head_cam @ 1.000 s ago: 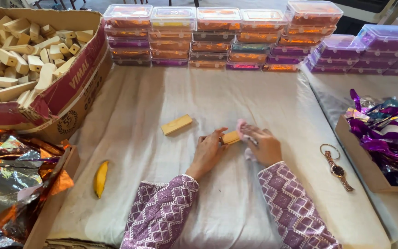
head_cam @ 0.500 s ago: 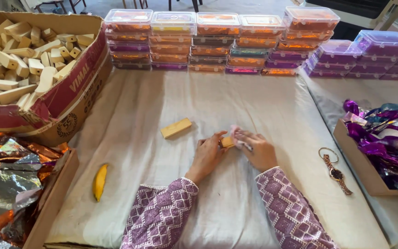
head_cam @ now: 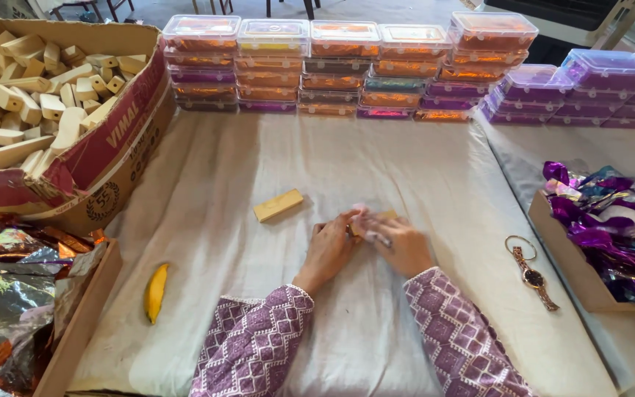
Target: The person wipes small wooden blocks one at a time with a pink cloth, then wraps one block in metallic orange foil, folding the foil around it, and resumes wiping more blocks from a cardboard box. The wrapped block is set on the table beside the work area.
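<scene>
White cloth covers the counter (head_cam: 406,162), and your two hands meet at its middle, over a small tan block (head_cam: 385,217) that shows only as a sliver between them. Your left hand (head_cam: 330,250) lies palm down, fingers curled in against the near-left end of the block. Your right hand (head_cam: 400,244) lies just right of it, fingers bent over the block's top with a bit of pale wrap (head_cam: 361,213) pinched at the fingertips (blurred, so how firmly you grip it I cannot tell). The two hands touch each other at the block; both are half closed around it, not flat.

A second block (head_cam: 278,205), bare and yellow-tan, lies on the cloth just up and left of your left hand, apart from it. A banana (head_cam: 156,292) lies well to the left, near the counter's front edge.

At the far left stands a cardboard box (head_cam: 112,147) full of wooden blocks, and below it a tray of crumpled foil (head_cam: 16,294) in orange and silver. Stacks of clear lidded boxes (head_cam: 347,66) line the back of the counter. To your right a wristwatch (head_cam: 531,276) lies on the cloth, and beyond it a box of purple foil (head_cam: 611,228).
</scene>
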